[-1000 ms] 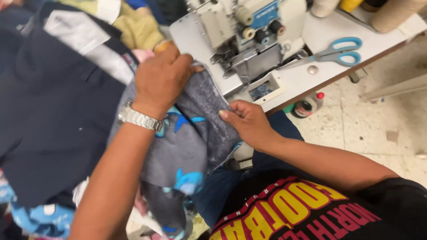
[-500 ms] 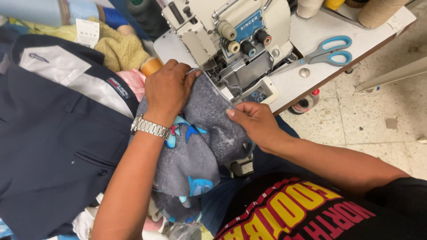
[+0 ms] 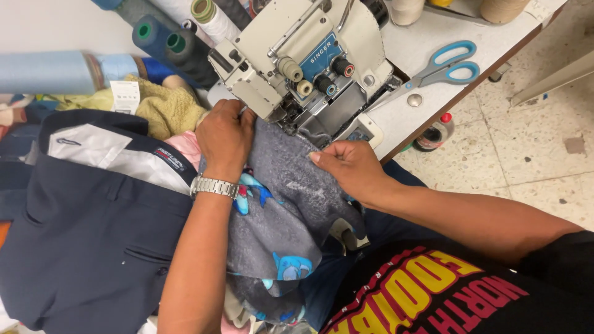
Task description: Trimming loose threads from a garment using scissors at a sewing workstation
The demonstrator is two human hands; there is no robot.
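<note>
Just one view here, a head cam looking steeply down from right above the person's own arms, pretty close in. Sewing machine (image 3: pixel 309 68) sits just past the fingers (image 3: pixel 322 154), the table (image 3: pixel 427 37) running off top right, floor beyond.

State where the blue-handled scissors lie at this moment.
In the head view the blue-handled scissors lie at upper right on the white table, just right of the sewing machine and beyond the right hand, untouched.

Left hand (image 3: pixel 224 139) covers grey fabric (image 3: pixel 291 198) edge at sewing machine (image 3: pixel 303 62); needle area hidden. Thread cones (image 3: pixel 176 43) cropped by top edge. Navy jacket (image 3: pixel 80 235) cut off at left, bottom.
</note>
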